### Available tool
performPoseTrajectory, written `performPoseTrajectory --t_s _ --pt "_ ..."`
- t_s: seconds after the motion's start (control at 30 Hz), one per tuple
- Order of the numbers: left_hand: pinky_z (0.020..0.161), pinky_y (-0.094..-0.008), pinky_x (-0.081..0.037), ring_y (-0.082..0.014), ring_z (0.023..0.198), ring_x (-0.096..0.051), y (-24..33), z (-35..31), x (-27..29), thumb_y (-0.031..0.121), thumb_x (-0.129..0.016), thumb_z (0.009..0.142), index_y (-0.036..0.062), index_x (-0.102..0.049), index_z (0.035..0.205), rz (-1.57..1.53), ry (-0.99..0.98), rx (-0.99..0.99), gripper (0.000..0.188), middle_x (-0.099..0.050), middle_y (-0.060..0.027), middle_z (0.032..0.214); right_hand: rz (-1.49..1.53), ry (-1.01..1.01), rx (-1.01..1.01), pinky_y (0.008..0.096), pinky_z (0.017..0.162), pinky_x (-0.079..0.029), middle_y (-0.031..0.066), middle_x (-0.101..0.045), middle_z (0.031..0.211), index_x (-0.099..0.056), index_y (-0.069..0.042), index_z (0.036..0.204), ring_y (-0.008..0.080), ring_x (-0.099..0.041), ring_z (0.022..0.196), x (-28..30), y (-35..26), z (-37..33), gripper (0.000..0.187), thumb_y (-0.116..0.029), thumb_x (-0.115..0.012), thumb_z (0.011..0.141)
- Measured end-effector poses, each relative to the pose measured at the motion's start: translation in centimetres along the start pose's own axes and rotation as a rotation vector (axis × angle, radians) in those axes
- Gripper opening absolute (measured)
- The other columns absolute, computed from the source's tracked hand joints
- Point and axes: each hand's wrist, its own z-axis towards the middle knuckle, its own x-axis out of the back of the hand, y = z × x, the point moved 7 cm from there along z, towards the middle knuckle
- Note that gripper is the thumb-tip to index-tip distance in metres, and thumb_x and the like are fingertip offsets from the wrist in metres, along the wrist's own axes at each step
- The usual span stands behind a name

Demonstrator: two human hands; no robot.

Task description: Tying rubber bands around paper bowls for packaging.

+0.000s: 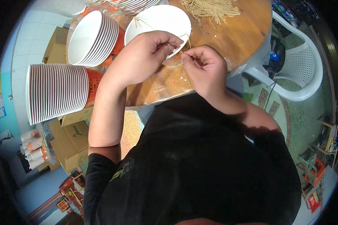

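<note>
My left hand [146, 56] and my right hand [204, 67] meet over the near edge of a round wooden table [244, 33]. Both pinch a thin pale strand [184, 42] stretched between their fingertips. Just behind the hands stands a white bowl [157, 20] with another strand lying across its rim. A heap of the same pale strands [212, 9] lies farther back on the table. A clear plastic sheet [165, 80] covers the table edge under my hands.
Stacks of white bowls [92, 37] and white plates [56, 92] rest on orange and cardboard boxes [73, 140] to the left. A white plastic chair [300, 67] stands to the right. Paper cups [33, 150] lie at lower left.
</note>
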Motion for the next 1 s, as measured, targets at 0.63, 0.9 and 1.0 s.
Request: performPoseTrajectory --t_s 0.63,0.9,1.0 --pt "0.074 -0.0290 -0.062 -0.0075 0.085 -0.071 -0.4 0.4 -0.3 0.013 -0.068 0.114 -0.0046 -0.075 0.118 0.015 -0.023 0.036 0.019 -0.075 -0.0029 0.094 0.075 0.019 0.050 0.0244 0.072 -0.056 0.0024 -0.078 0.092 -0.077 0.002 0.107 0.0050 -0.070 0.083 0.0 -0.2 0.4 0.010 -0.002 -0.083 0.101" --pt "0.082 -0.0431 -0.061 -0.0339 0.092 -0.076 2.4 -0.8 -0.1 0.004 -0.072 0.103 -0.0034 -0.073 0.112 0.274 0.210 -0.181 0.012 -0.078 -0.0189 0.100 0.290 -0.059 0.220 0.0289 0.088 -0.061 0.0092 -0.077 0.110 -0.068 0.004 0.117 0.0140 -0.075 0.100 1.2 -4.1 4.2 0.011 0.008 -0.061 0.110" --pt "0.085 -0.0476 -0.060 -0.0447 0.098 -0.075 3.1 -1.1 0.0 0.002 -0.072 0.099 -0.0036 -0.072 0.108 0.297 0.314 -0.266 0.011 -0.077 -0.0223 0.103 0.155 -0.334 0.058 0.0301 0.085 -0.060 0.0080 -0.075 0.103 -0.067 0.000 0.115 0.0141 -0.073 0.094 0.3 -5.0 5.8 0.012 0.004 -0.056 0.111"
